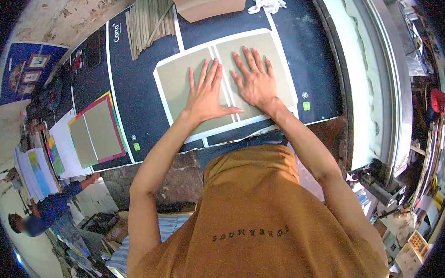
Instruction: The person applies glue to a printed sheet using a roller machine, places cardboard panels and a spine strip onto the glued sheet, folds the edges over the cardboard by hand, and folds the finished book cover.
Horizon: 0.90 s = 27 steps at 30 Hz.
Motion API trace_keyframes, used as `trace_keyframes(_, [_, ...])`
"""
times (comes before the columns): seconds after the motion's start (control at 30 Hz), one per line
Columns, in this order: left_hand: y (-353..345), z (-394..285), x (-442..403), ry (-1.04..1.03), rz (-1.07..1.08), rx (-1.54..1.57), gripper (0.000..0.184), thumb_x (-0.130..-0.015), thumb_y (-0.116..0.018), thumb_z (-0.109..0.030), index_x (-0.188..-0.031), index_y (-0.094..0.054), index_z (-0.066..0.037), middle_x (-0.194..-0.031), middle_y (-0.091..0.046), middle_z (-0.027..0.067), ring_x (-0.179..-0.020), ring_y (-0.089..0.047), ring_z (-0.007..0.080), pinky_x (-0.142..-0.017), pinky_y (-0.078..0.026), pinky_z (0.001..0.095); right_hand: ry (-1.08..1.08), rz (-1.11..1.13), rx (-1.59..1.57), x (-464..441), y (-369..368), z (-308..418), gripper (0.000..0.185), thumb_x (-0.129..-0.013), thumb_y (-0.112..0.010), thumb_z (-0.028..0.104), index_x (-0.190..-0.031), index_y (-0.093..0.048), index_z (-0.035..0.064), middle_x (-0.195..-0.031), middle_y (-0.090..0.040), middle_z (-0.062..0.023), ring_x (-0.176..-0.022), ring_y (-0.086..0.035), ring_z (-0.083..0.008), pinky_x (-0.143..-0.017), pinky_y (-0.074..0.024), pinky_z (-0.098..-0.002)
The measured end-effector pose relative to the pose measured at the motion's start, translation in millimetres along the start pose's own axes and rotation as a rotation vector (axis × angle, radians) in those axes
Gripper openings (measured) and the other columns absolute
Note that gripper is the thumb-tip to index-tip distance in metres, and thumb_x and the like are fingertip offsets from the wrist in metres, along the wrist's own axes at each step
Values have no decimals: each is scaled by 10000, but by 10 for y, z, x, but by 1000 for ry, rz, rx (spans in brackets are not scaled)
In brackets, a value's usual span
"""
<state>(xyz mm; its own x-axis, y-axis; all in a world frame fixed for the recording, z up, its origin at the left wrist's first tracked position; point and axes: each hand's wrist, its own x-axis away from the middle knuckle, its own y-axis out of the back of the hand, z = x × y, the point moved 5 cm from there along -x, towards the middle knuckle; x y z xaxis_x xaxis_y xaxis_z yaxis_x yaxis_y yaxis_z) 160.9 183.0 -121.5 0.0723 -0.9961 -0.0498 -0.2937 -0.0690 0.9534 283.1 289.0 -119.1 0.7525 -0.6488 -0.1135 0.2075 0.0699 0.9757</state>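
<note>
Two greyish-tan boards, a left board [175,76] and a right board [282,66], lie side by side on a white sheet [160,91] whose margin shows around them. A narrow strip [215,54] lies in the white gap between the boards. My left hand [204,95] rests flat on the left board, fingers stretched out, with its thumb reaching across the gap. Spread flat on the right board is my right hand [256,83]. Neither hand holds anything. My palms hide parts of the boards and strip.
On the dark table [139,92] are a bundle of thin strips [149,22], a cardboard box [207,2], a white cloth [267,1] and another board cover with coloured edges [113,133]. A large machine [381,92] flanks the right side. Another person [55,211] is at lower left.
</note>
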Motion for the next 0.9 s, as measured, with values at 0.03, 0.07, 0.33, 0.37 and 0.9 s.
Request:
trace_keyframes(0.03, [3,1,-7,3,4,-8,1487,-566,-654,-925,-1560,-221,92,-1667,-187,207,-1554,-115,396,-1183,-1,700,2,-1,1,3,1,-5,586,-1038,-408,443,-1585,-341,243,-1661,-278,-104,-1534,-246,-326,-1225,-205,-571])
trace_keyframes(0.07, [10,2,-7,6,7,-16,1488,-564,-655,-925,-1561,-219,90,-1667,-186,206,-1554,-114,396,-1184,-3,698,5,-2,1,13,-7,-4,587,-1038,-408,444,-1585,-340,242,-1661,-277,-103,-1534,-245,-326,-1225,-204,-573])
trace_keyframes(0.33, [75,-53,-2,30,30,-4,1396,-623,-663,-883,-1553,-264,78,-1666,-211,180,-1553,-137,378,-1188,-42,694,18,-23,15,42,-55,-33,598,-1033,-420,456,-1585,-345,238,-1654,-291,-101,-1528,-260,-326,-1218,-219,-571])
trace_keyframes(0.37, [113,-47,-18,30,37,-8,1348,-659,-664,-860,-1553,-274,71,-1664,-219,178,-1550,-150,377,-1187,-56,696,20,-23,19,25,-43,-34,599,-1029,-435,459,-1582,-353,244,-1651,-300,-96,-1526,-266,-324,-1216,-227,-568])
trace_keyframes(0.9, [-18,186,-131,34,-124,-43,830,-948,-564,-496,-1561,-320,8,-1663,-248,148,-1536,-199,383,-1226,-142,597,112,-100,-46,-322,-52,-338,725,-995,-499,495,-1540,-388,31,-1609,-378,-146,-1502,-327,-330,-1237,-247,-485])
